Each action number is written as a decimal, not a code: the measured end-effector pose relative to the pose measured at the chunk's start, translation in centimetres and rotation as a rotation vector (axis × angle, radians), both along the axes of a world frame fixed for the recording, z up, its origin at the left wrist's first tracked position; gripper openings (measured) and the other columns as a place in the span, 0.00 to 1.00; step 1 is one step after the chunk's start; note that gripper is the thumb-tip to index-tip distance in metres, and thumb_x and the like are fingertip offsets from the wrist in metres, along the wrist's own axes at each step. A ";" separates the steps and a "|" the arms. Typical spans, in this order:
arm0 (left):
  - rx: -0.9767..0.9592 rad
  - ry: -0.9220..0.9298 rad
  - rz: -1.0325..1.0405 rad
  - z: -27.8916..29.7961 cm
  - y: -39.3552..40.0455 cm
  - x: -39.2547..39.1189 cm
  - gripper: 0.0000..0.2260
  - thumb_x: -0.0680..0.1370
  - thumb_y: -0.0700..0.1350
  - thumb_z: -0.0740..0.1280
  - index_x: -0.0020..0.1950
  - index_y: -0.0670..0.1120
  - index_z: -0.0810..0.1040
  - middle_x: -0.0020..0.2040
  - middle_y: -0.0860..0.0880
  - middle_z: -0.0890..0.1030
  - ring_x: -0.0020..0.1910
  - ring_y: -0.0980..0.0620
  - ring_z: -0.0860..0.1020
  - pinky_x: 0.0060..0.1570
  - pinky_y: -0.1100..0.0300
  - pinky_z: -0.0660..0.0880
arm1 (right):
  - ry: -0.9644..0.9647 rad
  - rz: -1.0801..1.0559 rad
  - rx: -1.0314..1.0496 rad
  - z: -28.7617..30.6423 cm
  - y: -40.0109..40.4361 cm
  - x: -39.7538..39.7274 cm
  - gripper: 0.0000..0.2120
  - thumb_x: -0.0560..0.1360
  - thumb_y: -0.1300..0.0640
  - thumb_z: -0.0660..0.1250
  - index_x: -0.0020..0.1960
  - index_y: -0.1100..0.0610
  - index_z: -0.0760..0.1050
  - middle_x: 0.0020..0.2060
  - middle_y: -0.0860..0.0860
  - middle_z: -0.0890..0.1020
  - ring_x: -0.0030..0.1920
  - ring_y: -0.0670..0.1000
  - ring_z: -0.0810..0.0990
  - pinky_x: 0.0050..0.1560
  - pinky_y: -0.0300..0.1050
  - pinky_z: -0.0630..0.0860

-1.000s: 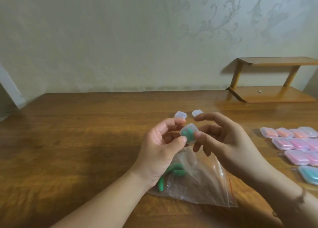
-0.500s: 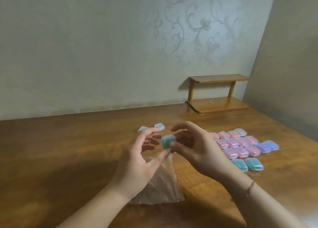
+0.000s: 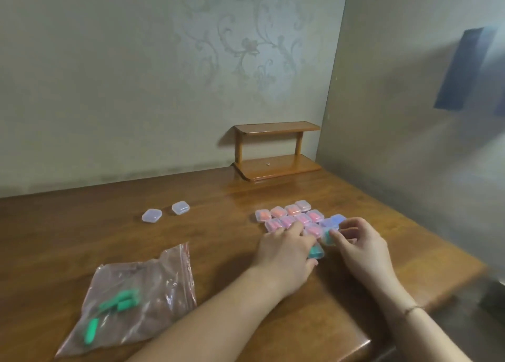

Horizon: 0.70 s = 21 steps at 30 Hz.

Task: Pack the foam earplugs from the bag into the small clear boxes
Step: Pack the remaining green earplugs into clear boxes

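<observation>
Wooden table (image 3: 218, 197) by patterned wall (image 3: 136, 74); right hand (image 3: 360, 241) pinching teal box (image 3: 326, 237), left hand (image 3: 287, 247) flat.

Both hands cover part of the filled boxes (image 3: 289, 217); the teal box (image 3: 317, 251) shows only partly.

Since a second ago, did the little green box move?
Yes. The green-filled box, held up over the bag a second ago, now sits down at the near edge of the filled boxes, pinched by the right hand.
</observation>
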<state>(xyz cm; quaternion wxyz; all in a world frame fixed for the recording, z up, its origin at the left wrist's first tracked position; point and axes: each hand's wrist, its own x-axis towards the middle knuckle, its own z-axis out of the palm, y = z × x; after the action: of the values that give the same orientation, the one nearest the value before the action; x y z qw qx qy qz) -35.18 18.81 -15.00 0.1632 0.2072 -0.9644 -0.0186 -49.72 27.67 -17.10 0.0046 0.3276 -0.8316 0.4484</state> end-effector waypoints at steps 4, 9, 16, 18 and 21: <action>0.007 0.008 0.001 -1.0 0.0 -1.0 0.17 0.81 0.55 0.64 0.68 0.50 0.75 0.62 0.49 0.75 0.61 0.46 0.76 0.52 0.51 0.76 | 0.072 -0.026 0.123 -0.3 0.0 0.0 0.08 0.74 0.44 0.68 0.41 0.47 0.74 0.38 0.39 0.80 0.44 0.47 0.79 0.56 0.53 0.72; 0.017 0.059 0.013 -1.5 0.0 -1.7 0.15 0.81 0.53 0.64 0.65 0.50 0.75 0.61 0.50 0.75 0.59 0.47 0.77 0.51 0.52 0.77 | 0.153 -0.047 0.162 -0.7 -0.2 -0.2 0.07 0.75 0.43 0.65 0.43 0.46 0.73 0.39 0.41 0.79 0.49 0.50 0.77 0.56 0.52 0.71; -0.009 0.062 0.057 -0.7 0.1 -1.5 0.17 0.81 0.56 0.63 0.65 0.49 0.74 0.63 0.48 0.72 0.60 0.45 0.76 0.50 0.51 0.77 | 0.303 -0.144 0.122 -0.5 -0.1 0.1 0.06 0.75 0.45 0.65 0.44 0.46 0.75 0.46 0.44 0.81 0.53 0.54 0.75 0.51 0.52 0.68; -0.022 0.127 0.046 0.1 -0.6 -0.1 0.18 0.80 0.58 0.62 0.65 0.50 0.74 0.62 0.50 0.73 0.61 0.47 0.75 0.50 0.51 0.78 | 0.398 -0.122 -0.010 -0.2 -0.1 0.7 0.04 0.73 0.50 0.70 0.43 0.49 0.76 0.43 0.46 0.82 0.48 0.56 0.77 0.47 0.51 0.71; -0.014 0.253 0.063 1.6 -2.9 4.0 0.16 0.80 0.58 0.62 0.63 0.53 0.76 0.58 0.54 0.74 0.58 0.52 0.74 0.48 0.55 0.78 | 0.481 0.048 -0.093 1.2 -1.8 3.4 0.05 0.71 0.53 0.73 0.44 0.51 0.78 0.42 0.45 0.82 0.45 0.53 0.78 0.42 0.46 0.72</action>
<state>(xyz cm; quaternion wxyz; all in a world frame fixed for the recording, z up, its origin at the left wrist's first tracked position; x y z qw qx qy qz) -31.15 15.86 -13.37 0.2856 0.2325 -0.9291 -0.0327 -46.28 25.91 -15.95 0.2069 0.4440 -0.7769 0.3955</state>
